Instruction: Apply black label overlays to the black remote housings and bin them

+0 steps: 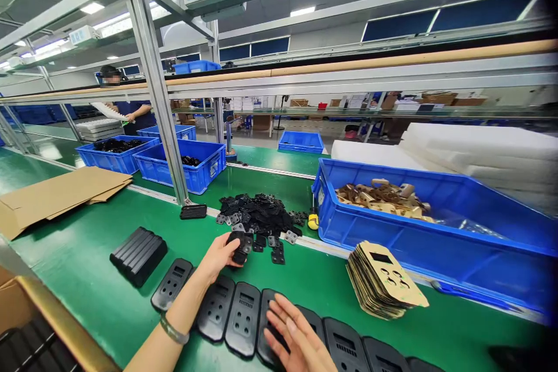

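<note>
My left hand [220,258], with a bracelet on the wrist, pinches a few small black plates with holes [243,245] at the near edge of a pile of similar black plates [264,212]. Lower down, my right hand [296,334] is open, its fingers stretched out over a row of black plastic housings. Each housing [243,317] has a window and round holes. It cannot be told whether the right fingers touch the housing beneath them. Left of the row lies a stack of black housings [139,254] on the green table.
A stack of tan cut-out sheets [387,279] stands right, before a large blue bin [370,226] of tan parts. Blue bins [187,171] and cardboard sheets [61,192] lie left. A metal post [157,87] rises from the table. Another person [135,110] works far left.
</note>
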Tool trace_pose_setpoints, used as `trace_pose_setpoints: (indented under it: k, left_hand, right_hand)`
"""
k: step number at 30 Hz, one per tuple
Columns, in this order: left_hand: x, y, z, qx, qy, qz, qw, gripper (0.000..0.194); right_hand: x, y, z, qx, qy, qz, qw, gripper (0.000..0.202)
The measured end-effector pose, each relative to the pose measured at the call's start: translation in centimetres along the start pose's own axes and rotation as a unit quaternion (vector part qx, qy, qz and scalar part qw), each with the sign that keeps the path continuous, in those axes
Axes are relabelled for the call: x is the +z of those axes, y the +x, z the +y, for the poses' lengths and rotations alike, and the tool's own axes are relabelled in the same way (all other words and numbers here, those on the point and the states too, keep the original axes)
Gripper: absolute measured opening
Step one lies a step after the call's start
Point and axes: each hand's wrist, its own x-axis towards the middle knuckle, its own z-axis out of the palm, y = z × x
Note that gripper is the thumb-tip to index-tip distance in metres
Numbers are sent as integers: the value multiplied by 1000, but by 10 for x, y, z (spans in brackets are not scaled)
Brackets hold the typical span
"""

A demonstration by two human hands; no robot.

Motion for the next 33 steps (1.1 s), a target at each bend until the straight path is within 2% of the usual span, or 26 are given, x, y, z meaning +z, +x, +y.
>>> trace_pose_setpoints:
  k: [3,5,6,9,10,12,14,17,19,25,29,31,33]
  left_hand:
    - [23,-30,9,42,26,-34,998,36]
    - [38,-54,14,91,107,-67,988,25]
    - [45,-66,15,123,175,-91,973,24]
    - [56,-93,17,193,339,-158,907,49]
    - [57,-99,16,194,348,-170,901,58]
    - [54,-105,14,177,331,-174,911,65]
    - [49,-106,11,157,299,-151,929,61]
    - [40,-104,8,157,267,-89,947,43]
    - [38,-102,6,170,268,-64,946,35]
    - [46,-96,2,190,314,-26,930,33]
    - [51,-90,0,175,274,-13,946,13]
    - [45,-87,-3,156,230,16,960,10]
    - [27,-85,-8,131,188,61,971,11]
  right_hand:
    - [10,4,-6,54,135,-15,989,46]
    - [17,6,-9,82,201,-30,976,44]
    - [20,6,-10,86,221,-33,971,43]
    - [24,6,-9,80,223,-17,971,39]
    - [24,6,-8,78,216,-7,973,38]
    - [23,3,-6,75,207,6,975,36]
    - [21,1,-6,76,214,6,974,34]
    - [18,-3,-7,92,244,-19,965,34]
    - [17,-5,-9,110,268,-40,956,34]
    - [14,-8,-6,178,255,-50,949,27]
    - [14,-9,-1,223,222,-64,947,24]
    - [12,-8,0,234,213,-72,946,26]
    - [7,-8,2,243,207,-80,944,35]
